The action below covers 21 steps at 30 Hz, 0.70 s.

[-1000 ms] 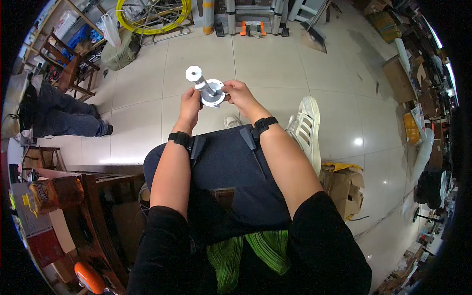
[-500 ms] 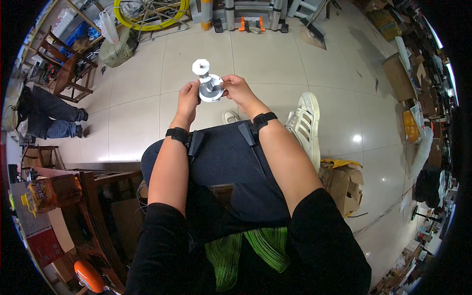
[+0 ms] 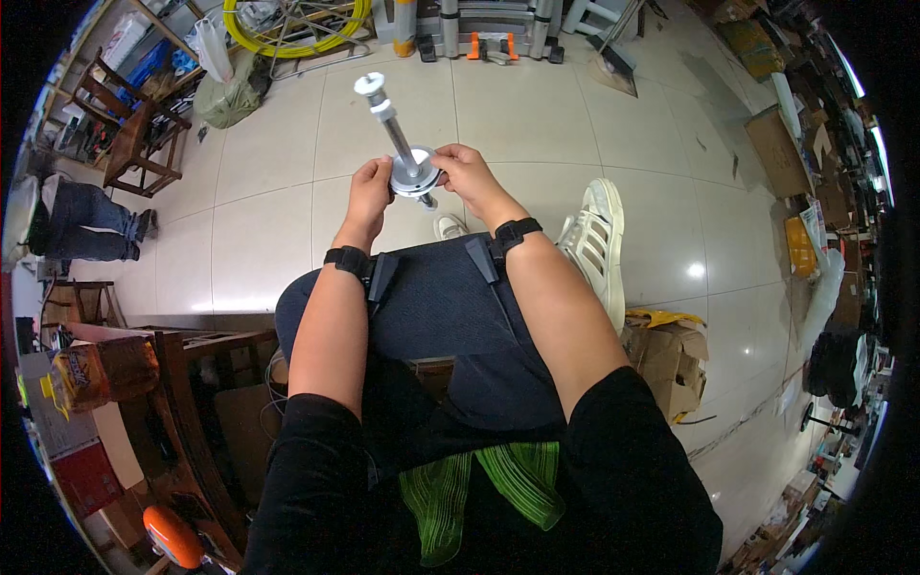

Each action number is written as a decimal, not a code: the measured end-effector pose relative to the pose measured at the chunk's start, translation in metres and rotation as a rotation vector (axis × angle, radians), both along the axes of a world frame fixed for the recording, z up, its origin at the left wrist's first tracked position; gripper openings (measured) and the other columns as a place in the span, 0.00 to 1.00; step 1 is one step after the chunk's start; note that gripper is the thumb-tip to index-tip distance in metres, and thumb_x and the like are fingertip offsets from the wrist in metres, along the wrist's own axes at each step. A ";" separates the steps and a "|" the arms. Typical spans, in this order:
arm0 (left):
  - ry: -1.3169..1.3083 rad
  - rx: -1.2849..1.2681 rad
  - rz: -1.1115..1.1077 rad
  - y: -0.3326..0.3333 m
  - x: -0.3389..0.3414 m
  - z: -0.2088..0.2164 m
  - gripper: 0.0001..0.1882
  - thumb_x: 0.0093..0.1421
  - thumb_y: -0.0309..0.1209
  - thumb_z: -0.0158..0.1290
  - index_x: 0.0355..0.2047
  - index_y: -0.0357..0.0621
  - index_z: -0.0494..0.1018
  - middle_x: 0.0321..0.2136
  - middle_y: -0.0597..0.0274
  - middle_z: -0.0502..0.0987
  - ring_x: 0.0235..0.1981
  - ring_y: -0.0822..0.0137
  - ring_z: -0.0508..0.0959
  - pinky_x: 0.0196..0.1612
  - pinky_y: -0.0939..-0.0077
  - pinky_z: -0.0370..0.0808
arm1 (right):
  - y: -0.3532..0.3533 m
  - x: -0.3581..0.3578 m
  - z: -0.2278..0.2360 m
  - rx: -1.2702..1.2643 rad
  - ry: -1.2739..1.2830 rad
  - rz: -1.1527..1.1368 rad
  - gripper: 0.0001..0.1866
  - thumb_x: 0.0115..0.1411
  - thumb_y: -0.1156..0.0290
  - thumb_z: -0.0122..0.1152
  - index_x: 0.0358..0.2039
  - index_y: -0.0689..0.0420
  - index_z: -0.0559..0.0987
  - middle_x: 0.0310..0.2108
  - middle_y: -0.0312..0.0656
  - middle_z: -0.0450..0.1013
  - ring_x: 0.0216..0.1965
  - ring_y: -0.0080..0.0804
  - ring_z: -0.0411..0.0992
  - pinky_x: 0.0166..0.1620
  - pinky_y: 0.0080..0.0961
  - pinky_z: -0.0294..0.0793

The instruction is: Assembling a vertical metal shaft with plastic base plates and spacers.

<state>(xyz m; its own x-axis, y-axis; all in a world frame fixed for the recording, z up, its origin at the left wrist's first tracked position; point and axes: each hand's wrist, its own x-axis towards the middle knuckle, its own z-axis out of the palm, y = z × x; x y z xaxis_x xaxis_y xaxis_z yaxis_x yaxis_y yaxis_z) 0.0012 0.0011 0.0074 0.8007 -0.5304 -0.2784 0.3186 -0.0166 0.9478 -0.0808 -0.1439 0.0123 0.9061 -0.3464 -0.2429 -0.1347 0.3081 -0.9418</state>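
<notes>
Out in front of my knees I hold up a metal rod [image 3: 396,137] with a round silver flange [image 3: 401,177] around it. The rod leans, its far end topped by a white disc-shaped head and a white collar, and a short stub shows below the flange. My left hand [image 3: 364,201] grips the flange's left rim between thumb and fingers. On the opposite rim my right hand [image 3: 467,180] pinches it the same way. Some fingertips are hidden behind the flange. Black straps circle both wrists.
A dark wooden bench [image 3: 187,412] stands near left, an orange-domed thing [image 3: 172,537] beside it. A torn carton [image 3: 666,364] lies right of my shoe. Farther off are a wooden chair [image 3: 134,144], another person's legs [image 3: 96,216], a yellow cable reel [image 3: 287,46], a folded ladder [image 3: 494,19] and a dustpan [image 3: 613,67].
The rod has tilted in my hands, so its length now shows and its white head points away to the upper left. The other person's legs have shifted slightly.
</notes>
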 end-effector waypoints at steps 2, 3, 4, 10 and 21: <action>-0.014 0.009 0.001 0.000 0.001 -0.001 0.12 0.60 0.37 0.41 0.27 0.42 0.68 0.14 0.73 0.63 0.14 0.80 0.59 0.17 0.85 0.54 | 0.001 -0.001 0.004 0.006 -0.007 -0.006 0.10 0.50 0.70 0.54 0.33 0.60 0.71 0.24 0.35 0.68 0.24 0.19 0.66 0.23 0.13 0.61; -0.028 0.017 0.003 0.001 0.001 -0.002 0.11 0.60 0.36 0.41 0.28 0.42 0.68 0.15 0.73 0.63 0.15 0.79 0.59 0.18 0.85 0.55 | 0.003 -0.001 0.006 0.009 -0.011 -0.007 0.10 0.51 0.70 0.54 0.33 0.61 0.71 0.24 0.35 0.68 0.24 0.19 0.66 0.24 0.13 0.61; -0.028 0.018 0.002 0.001 0.001 -0.002 0.11 0.60 0.36 0.41 0.28 0.42 0.68 0.15 0.73 0.63 0.15 0.79 0.59 0.18 0.85 0.55 | 0.003 -0.001 0.007 0.012 -0.014 -0.009 0.11 0.51 0.70 0.54 0.34 0.61 0.70 0.24 0.35 0.69 0.25 0.19 0.66 0.24 0.12 0.61; -0.027 -0.016 0.041 -0.002 0.000 -0.001 0.13 0.60 0.37 0.41 0.28 0.40 0.69 0.14 0.73 0.63 0.14 0.80 0.59 0.17 0.85 0.55 | 0.000 -0.001 0.002 0.032 -0.066 0.014 0.09 0.50 0.75 0.53 0.32 0.65 0.70 0.24 0.41 0.70 0.23 0.25 0.69 0.26 0.18 0.69; -0.026 0.000 0.074 -0.004 -0.002 0.006 0.16 0.57 0.42 0.46 0.22 0.42 0.67 0.14 0.73 0.62 0.14 0.81 0.58 0.16 0.86 0.53 | 0.000 -0.001 -0.001 -0.011 -0.032 0.077 0.11 0.50 0.75 0.52 0.36 0.61 0.69 0.29 0.36 0.70 0.25 0.19 0.66 0.27 0.13 0.63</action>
<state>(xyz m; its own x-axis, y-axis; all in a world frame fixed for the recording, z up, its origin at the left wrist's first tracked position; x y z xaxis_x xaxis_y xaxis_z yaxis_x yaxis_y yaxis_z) -0.0013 -0.0025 0.0137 0.8447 -0.4695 -0.2569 0.2943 0.0064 0.9557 -0.0819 -0.1442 0.0117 0.9374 -0.2779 -0.2101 -0.1275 0.2874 -0.9493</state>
